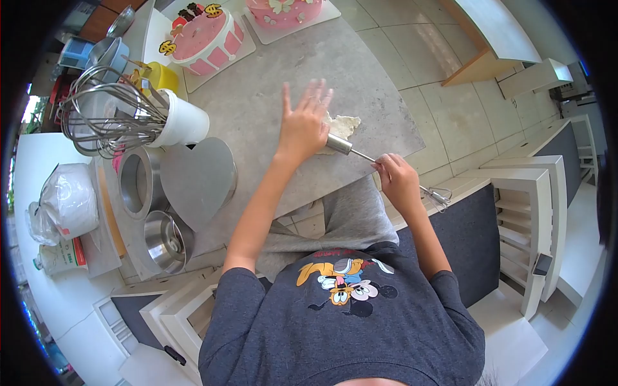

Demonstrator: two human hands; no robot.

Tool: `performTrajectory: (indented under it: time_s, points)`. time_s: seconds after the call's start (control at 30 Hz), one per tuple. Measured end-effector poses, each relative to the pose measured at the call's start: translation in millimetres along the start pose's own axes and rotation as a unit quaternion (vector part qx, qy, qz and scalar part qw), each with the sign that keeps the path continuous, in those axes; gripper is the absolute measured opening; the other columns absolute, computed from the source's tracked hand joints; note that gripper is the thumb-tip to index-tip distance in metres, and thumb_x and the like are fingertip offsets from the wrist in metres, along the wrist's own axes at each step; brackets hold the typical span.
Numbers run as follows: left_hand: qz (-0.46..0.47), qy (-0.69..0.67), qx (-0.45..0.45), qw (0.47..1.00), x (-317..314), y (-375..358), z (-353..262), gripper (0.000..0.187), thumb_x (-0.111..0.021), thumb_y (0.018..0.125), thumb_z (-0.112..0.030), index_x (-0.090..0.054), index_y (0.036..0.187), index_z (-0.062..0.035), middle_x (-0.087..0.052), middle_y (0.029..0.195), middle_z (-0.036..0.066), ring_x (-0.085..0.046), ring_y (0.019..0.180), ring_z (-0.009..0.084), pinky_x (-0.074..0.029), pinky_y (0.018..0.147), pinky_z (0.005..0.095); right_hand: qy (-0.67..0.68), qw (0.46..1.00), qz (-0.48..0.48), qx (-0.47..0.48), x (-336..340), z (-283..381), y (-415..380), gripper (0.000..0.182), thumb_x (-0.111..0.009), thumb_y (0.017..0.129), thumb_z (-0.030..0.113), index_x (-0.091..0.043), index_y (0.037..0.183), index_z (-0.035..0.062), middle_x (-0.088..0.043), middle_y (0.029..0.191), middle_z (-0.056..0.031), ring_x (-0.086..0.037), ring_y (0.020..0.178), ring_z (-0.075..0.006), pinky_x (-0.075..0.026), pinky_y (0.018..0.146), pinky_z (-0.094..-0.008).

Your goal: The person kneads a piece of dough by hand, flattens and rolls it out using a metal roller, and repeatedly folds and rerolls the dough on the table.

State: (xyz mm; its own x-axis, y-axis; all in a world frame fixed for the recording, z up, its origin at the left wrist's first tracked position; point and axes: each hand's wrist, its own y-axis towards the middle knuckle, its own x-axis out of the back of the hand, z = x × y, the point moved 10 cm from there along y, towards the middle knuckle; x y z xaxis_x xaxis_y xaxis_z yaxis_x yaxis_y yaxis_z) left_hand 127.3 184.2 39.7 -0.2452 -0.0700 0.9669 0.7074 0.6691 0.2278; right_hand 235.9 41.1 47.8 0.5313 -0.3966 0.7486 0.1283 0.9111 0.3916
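Observation:
A hand whisk (339, 143) lies slantwise at the table's near edge, its metal handle over a flattened, ragged piece of pale dough (346, 125). My right hand (393, 175) is closed round the whisk's thin shaft, and the small wire end sticks out past my wrist, beyond the table. My left hand (305, 124) is flat with fingers spread, its palm right by the handle's end and overlapping the dough's left side. Part of the dough is hidden under this hand and the handle.
On the grey table (257, 83), a pink cake (203, 42) and a second pink cake (286, 11) stand at the back. Left are a white tub (187, 119) of whisks, a heart-shaped board (196, 180), a ring tin (136, 183) and a steel bowl (164, 238). Chairs (528, 212) stand right.

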Motion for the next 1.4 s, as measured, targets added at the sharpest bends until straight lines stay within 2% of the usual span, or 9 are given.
performTrajectory:
  time_s: [0.1,0.2,0.27,0.37,0.67,0.83,1.03,1.3,1.4]
  points:
    - [0.005,-0.061,-0.064,0.996,-8,10,-12,0.068,-0.05,0.076,-0.017,-0.029,0.141,-0.0174,-0.026,0.148,0.002,-0.023,0.137,0.0181,-0.011,0.112,0.0476,0.003,0.989,0.091,-0.117,-10,-15,8,0.012,-0.063,0.081,0.015,-0.058,0.081,0.0036,-0.06,0.083,-0.0081,-0.059,0.074,-0.0262,-0.046,0.064,-0.0354]
    - [0.015,-0.104,-0.059,0.993,-10,14,-12,0.074,-0.049,0.076,-0.017,-0.021,0.144,-0.0215,-0.022,0.149,0.0,-0.02,0.138,0.0175,-0.015,0.112,0.0458,-0.004,0.995,-0.02,-0.095,-20,7,38,0.021,-0.056,0.087,0.019,-0.06,0.1,0.0034,-0.058,0.108,-0.0138,-0.056,0.1,-0.0277,-0.043,0.085,-0.0383]
    - [0.015,-0.116,-0.057,0.992,-10,14,-12,0.075,-0.048,0.076,-0.017,-0.019,0.145,-0.0232,-0.022,0.149,-0.001,-0.02,0.138,0.0174,-0.017,0.112,0.0454,-0.061,0.991,-0.037,-0.113,-51,15,51,0.045,-0.044,0.091,0.028,-0.047,0.125,-0.0022,-0.041,0.135,-0.0194,-0.035,0.129,-0.0286,-0.023,0.107,-0.0438]
    - [0.01,-0.104,-0.05,0.993,-11,19,-8,0.076,-0.047,0.077,-0.016,-0.016,0.146,-0.0231,-0.021,0.15,0.0,-0.018,0.138,0.02,-0.017,0.112,0.0462,-0.145,0.981,0.011,-0.128,-74,15,58,0.059,-0.035,0.093,0.033,-0.031,0.136,-0.0071,-0.025,0.146,-0.0192,-0.019,0.138,-0.0252,-0.009,0.111,-0.0471]
    - [-0.089,-0.088,-0.041,0.991,-28,81,-5,0.065,-0.045,0.084,-0.021,-0.021,0.144,-0.0149,-0.028,0.146,0.011,-0.022,0.136,0.0261,-0.02,0.109,0.0464,-0.15,0.972,-0.01,-0.178,-80,-49,99,0.057,-0.036,0.089,0.021,-0.024,0.14,-0.0018,-0.021,0.147,-0.0185,-0.01,0.14,-0.0295,-0.003,0.108,-0.0572]
    - [-0.099,-0.205,0.032,0.973,-16,66,13,0.047,-0.043,0.09,-0.024,-0.041,0.132,-0.0031,-0.038,0.139,0.013,-0.026,0.134,0.0265,-0.022,0.109,0.0405,-0.146,0.977,-0.033,-0.151,-72,-33,88,0.056,-0.035,0.092,0.026,-0.023,0.141,0.0025,-0.015,0.149,-0.0173,-0.003,0.14,-0.0285,0.0,0.108,-0.0573]
    - [-0.168,-0.132,0.016,0.977,-4,-6,36,0.043,-0.042,0.089,-0.02,-0.046,0.129,-0.0048,-0.042,0.137,0.01,-0.029,0.133,0.027,-0.022,0.108,0.0454,-0.214,0.97,-0.061,-0.095,-70,12,56,0.056,-0.036,0.091,0.025,-0.025,0.142,0.0052,-0.021,0.148,-0.0141,-0.011,0.14,-0.0241,0.001,0.11,-0.0519]
    - [-0.095,-0.081,0.036,0.991,-24,56,28,0.049,-0.045,0.085,-0.022,-0.044,0.132,-0.007,-0.039,0.14,0.008,-0.027,0.135,0.0257,-0.02,0.109,0.0476,-0.231,0.949,-0.05,-0.206,-67,-38,88,0.058,-0.038,0.087,0.025,-0.024,0.144,0.017,-0.02,0.149,-0.0149,-0.009,0.14,-0.0275,-0.004,0.109,-0.0547]
    - [-0.093,-0.092,0.086,0.988,-32,87,37,0.049,-0.044,0.086,-0.025,-0.043,0.133,-0.009,-0.041,0.139,0.009,-0.029,0.133,0.0258,-0.022,0.109,0.0454,-0.18,0.955,-0.045,-0.231,-67,-70,111,0.06,-0.041,0.086,0.026,-0.025,0.143,0.0118,-0.02,0.148,-0.0181,-0.007,0.14,-0.0299,-0.002,0.11,-0.0544]
